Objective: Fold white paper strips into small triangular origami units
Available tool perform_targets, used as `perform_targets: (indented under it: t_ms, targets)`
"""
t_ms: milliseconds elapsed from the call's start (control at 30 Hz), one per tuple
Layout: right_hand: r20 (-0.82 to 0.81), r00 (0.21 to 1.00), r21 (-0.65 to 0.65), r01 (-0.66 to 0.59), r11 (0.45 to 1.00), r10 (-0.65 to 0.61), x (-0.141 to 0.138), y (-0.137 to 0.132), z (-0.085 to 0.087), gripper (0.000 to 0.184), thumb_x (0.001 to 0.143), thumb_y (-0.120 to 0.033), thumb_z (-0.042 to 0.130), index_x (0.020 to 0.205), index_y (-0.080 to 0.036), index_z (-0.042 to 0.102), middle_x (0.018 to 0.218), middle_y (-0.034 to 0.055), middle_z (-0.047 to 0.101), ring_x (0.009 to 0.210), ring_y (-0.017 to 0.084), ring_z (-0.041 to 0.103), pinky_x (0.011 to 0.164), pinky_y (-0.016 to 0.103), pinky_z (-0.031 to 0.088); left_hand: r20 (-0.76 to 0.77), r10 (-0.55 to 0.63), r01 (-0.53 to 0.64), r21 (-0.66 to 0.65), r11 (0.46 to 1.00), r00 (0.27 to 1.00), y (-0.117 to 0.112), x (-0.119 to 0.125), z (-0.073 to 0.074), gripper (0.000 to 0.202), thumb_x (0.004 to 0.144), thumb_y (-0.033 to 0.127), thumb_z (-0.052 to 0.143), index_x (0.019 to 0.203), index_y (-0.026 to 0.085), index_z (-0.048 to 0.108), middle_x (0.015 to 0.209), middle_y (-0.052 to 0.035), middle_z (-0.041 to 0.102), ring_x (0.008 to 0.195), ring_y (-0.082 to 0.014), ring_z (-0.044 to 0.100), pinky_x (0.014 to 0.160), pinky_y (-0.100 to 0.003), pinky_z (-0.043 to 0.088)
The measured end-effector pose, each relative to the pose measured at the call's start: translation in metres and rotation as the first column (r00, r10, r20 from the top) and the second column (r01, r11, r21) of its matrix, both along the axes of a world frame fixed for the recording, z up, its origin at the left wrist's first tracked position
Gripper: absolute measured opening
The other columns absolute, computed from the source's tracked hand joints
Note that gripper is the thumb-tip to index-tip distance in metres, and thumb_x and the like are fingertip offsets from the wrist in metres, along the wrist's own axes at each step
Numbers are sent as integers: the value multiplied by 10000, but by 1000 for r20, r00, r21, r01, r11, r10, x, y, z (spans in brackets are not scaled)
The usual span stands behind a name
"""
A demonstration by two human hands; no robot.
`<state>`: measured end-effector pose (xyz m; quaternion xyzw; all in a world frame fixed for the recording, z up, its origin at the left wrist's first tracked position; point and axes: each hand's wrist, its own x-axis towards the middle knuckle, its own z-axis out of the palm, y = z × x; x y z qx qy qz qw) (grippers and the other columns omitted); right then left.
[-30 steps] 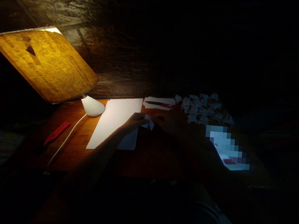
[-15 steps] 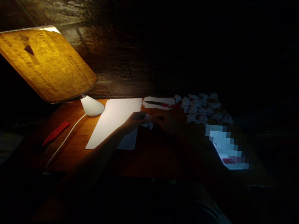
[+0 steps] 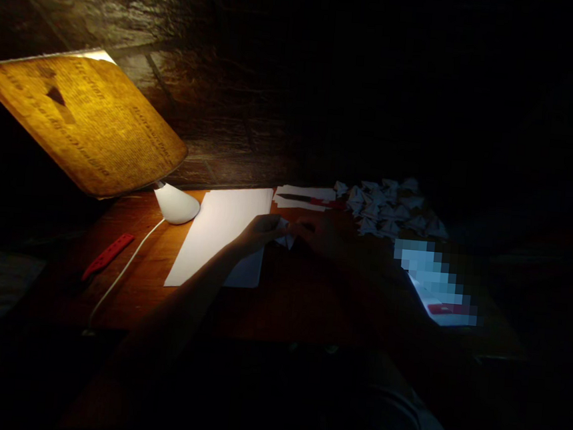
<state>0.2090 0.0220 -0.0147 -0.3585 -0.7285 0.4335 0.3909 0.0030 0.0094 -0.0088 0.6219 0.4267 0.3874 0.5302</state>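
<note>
Head view: left hand [image 3: 257,231] and right hand [image 3: 325,235] both pinch a small folded paper piece [image 3: 284,239] between them, just above the wooden surface [image 3: 141,276], beside white sheets [image 3: 225,233].

I sit at a wooden desk [image 3: 141,276] in a dark room, most likely at home, lit only by a small lamp [image 3: 176,204] near the desk's far left corner. A printed sheet [image 3: 81,120] leans over the lamp as a shade and glows yellow. Behind the desk is a rough dark wall [image 3: 216,102]. White paper [image 3: 219,232] lies near the far edge, a heap of folded paper pieces [image 3: 392,207] at the far right, a red ruler [image 3: 108,255] by the left edge.
</note>
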Motion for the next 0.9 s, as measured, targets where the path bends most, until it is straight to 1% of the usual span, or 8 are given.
perform_targets:
  t_ms: [167, 233, 433, 567, 700, 900]
  targets:
    - [5, 1000, 7, 4, 1000, -4, -1, 1, -4, 403, 900, -548, 600, 693, -203, 607, 700, -2, 573, 675, 150, 482, 628, 296, 358, 5, 5, -5, -5, 1000, 1000, 0, 0, 0, 495, 680, 529, 957, 765, 142, 659, 692, 7, 647, 626, -110, 565, 577, -228, 409]
    - [11, 1000, 13, 12, 1000, -12, -1, 1, -4, 383, 894, -527, 604, 688, -205, 596, 693, -5, 562, 672, 150, 481, 624, 296, 352, 17, 3, -3, -10, 1000, 1000, 0, 0, 0, 507, 668, 539, 963, 760, 144, 658, 690, 5, 653, 622, -111, 567, 573, -227, 416]
    - [21, 1000, -4, -9, 1000, 9, 0, 0, 0, 397, 914, -532, 606, 691, -203, 611, 695, 1, 581, 674, 156, 491, 642, 302, 358, 18, -32, 32, -5, 999, 999, 1, -1, 0, 505, 689, 558, 957, 775, 152, 669, 689, 5, 662, 613, -109, 566, 579, -228, 436]
    - [22, 1000, 9, -16, 1000, 15, 0, -1, 1, 374, 924, -503, 607, 702, -202, 623, 702, 1, 582, 679, 157, 485, 649, 304, 356, 4, -40, 40, 13, 999, 999, 1, -1, -1, 496, 724, 556, 937, 790, 150, 660, 695, 8, 640, 621, -112, 560, 587, -238, 411]
    - [33, 999, 16, -15, 1000, 14, 1, 0, 1, 386, 915, -508, 596, 675, -207, 575, 688, -11, 542, 651, 143, 453, 629, 301, 339, 0, -21, 21, 23, 1000, 1000, 1, -1, -2, 513, 713, 558, 945, 775, 145, 646, 693, 14, 626, 625, -108, 545, 590, -233, 388]
    - [45, 999, 17, -17, 1000, 16, 1, 1, 0, 375, 909, -509, 592, 695, -202, 582, 703, -6, 556, 670, 146, 483, 631, 297, 356, -9, -9, 10, 37, 999, 1000, 4, -2, -4, 523, 697, 562, 953, 763, 148, 641, 691, 15, 620, 628, -106, 537, 581, -227, 380]
